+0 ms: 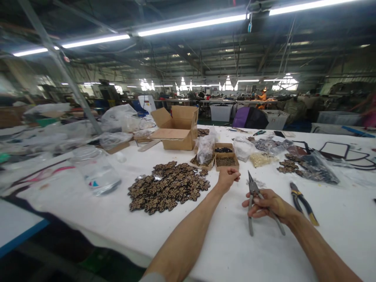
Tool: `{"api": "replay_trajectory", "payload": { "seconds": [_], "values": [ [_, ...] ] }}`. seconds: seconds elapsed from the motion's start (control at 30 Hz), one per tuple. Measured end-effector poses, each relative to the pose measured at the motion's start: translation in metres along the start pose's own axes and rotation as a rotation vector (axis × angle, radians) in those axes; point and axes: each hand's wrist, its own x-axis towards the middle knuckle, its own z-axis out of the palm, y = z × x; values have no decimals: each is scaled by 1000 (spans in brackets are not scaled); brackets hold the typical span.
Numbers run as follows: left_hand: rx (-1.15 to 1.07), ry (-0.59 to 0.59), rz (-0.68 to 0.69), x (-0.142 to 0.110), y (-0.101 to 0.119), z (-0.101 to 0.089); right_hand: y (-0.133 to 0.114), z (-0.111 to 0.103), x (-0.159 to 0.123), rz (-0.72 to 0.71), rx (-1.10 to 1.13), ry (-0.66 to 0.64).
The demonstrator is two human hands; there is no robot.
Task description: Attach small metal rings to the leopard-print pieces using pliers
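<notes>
My right hand (268, 205) is wrapped around the grey handles of long-nose pliers (253, 186), whose narrow jaws point up and away from me. To its left, my left hand (228, 179) is closed with the fingertips pinched together. Whatever may be between those fingertips is too small to make out. Just beyond the left hand are small cardboard boxes, one with brass-coloured bits (225, 161) and one with black bits (223, 150). A heap of flower-shaped leopard-print pieces (172, 186) lies left of my left forearm. Tiny silvery parts (257, 183) are scattered behind the pliers' tips.
Yellow-and-black pliers (302, 203) lie at the right. An open cardboard box (178, 129) stands at the back, and a clear water jug (96, 170) on the left. Plastic bags (319, 166) and black frames (335, 149) lie far right. A person (262, 96) is in the distance.
</notes>
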Motion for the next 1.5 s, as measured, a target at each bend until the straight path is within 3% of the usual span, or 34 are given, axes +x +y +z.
{"api": "replay_trajectory", "payload": {
  "seconds": [0.23,0.53,0.87,1.23,1.5],
  "values": [
    [-19,-16,-2,-4,-5,4,5,21,1,53,69,-73],
    [-7,-91,45,-3,-8,6,7,17,3,80,123,-86],
    [-54,-115,80,-10,4,9,10,14,7,53,159,-109],
    [-246,-116,-12,-12,7,9,20,13,15,18,216,-67],
    [-160,-142,8,-14,19,6,15,23,11,-19,93,17]
  ]
}}
